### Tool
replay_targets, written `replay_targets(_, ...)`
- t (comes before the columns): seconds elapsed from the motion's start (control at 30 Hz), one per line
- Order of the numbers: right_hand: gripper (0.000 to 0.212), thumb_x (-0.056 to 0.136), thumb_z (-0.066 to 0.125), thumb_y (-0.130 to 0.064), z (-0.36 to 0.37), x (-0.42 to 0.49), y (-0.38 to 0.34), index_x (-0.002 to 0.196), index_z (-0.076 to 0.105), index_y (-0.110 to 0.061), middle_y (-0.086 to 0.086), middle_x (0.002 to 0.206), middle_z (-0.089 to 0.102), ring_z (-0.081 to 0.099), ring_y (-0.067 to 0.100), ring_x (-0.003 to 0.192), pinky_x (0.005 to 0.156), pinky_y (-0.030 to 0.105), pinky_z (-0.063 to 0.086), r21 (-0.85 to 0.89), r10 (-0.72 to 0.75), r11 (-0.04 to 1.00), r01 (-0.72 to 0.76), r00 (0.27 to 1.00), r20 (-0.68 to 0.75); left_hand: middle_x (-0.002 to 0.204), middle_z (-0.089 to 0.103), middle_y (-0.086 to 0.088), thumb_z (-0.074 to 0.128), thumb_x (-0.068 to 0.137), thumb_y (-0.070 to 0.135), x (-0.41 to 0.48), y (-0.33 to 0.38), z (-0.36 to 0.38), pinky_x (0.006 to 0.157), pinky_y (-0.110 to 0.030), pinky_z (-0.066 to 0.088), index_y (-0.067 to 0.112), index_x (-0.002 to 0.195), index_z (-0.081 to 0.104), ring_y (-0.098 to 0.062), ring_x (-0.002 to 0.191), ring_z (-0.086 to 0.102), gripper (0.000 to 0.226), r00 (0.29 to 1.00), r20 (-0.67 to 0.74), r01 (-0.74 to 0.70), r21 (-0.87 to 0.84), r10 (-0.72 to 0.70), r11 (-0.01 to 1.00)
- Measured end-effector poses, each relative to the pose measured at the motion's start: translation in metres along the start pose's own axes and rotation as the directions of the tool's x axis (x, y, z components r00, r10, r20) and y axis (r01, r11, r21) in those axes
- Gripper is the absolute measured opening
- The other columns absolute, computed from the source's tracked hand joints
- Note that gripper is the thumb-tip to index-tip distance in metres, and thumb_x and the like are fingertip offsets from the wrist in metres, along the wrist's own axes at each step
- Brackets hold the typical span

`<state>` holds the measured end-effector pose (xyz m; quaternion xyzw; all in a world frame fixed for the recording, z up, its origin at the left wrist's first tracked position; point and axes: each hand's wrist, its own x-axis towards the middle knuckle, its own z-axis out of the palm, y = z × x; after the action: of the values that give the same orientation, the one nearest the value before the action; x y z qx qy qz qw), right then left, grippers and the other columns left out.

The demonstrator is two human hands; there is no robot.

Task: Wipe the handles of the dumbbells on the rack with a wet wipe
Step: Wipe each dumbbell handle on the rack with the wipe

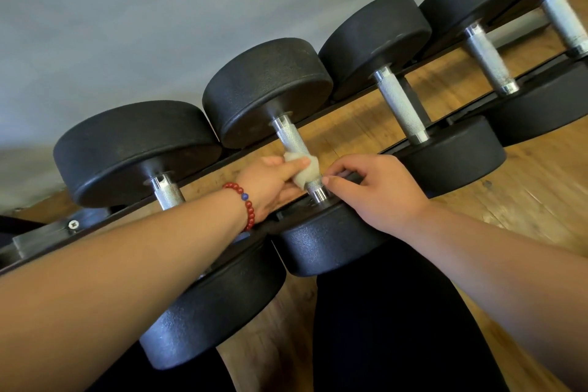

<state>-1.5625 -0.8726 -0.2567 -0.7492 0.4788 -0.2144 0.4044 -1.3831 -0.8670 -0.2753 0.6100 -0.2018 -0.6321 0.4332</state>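
Rack: set along the wall, running from lower left to upper right, over the floor.
Dumbbells: laid side by side across the rack, one head toward the wall, one toward the person.
Second dumbbell: placed between its neighbours; its handle is spanned by both hands.
Wet wipe: wrapped around the near part of that handle.
Left hand: placed left of the handle, on the wipe.
Right hand: placed right of the handle, fingertips at its near end.
Bracelet: worn on the left wrist.
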Motion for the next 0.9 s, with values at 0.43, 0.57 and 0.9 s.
replay_targets(0.43, 0.013, 0.087, 0.065, -0.035, 0.001, 0.0, 0.0, 0.085, 0.073, -0.026, -0.013, 0.079, 0.065, 0.056, -0.003, 0.073, 0.062, 0.014, 0.042, -0.002, 0.0, 1.0, 0.0, 1.0, -0.013, 0.104, 0.07, -0.012, 0.063, 0.091, 0.015, 0.011, 0.016, -0.003, 0.077, -0.022, 0.057, 0.003, 0.111, 0.062, -0.011, 0.086, 0.071, 0.023, 0.986, -0.122, -0.125, -0.07, 0.116, 0.99)
replay_targets(0.57, 0.012, 0.087, 0.065, -0.034, 0.001, 0.0, 0.001, 0.086, 0.073, -0.026, -0.015, 0.078, 0.065, 0.056, -0.005, 0.072, 0.061, 0.012, 0.039, -0.006, -0.014, 1.0, 0.014, 1.0, -0.015, 0.101, 0.07, -0.011, 0.06, 0.092, 0.013, 0.004, 0.006, -0.002, 0.077, -0.024, 0.058, 0.005, 0.107, 0.061, -0.014, 0.085, 0.071, 0.017, 1.0, 0.002, 0.004, -0.017, -0.004, 1.0)
replay_targets(0.9, 0.011, 0.088, 0.064, -0.035, 0.002, 0.001, 0.001, 0.087, 0.073, -0.03, -0.015, 0.08, 0.066, 0.06, 0.001, 0.077, 0.067, 0.02, 0.046, -0.019, -0.003, 1.0, 0.003, 1.0, -0.02, 0.098, 0.071, -0.01, 0.058, 0.094, 0.016, 0.007, 0.004, 0.0, 0.083, -0.027, 0.057, 0.009, 0.103, 0.062, -0.016, 0.091, 0.07, 0.012, 0.998, -0.025, -0.057, -0.083, 0.055, 0.995)
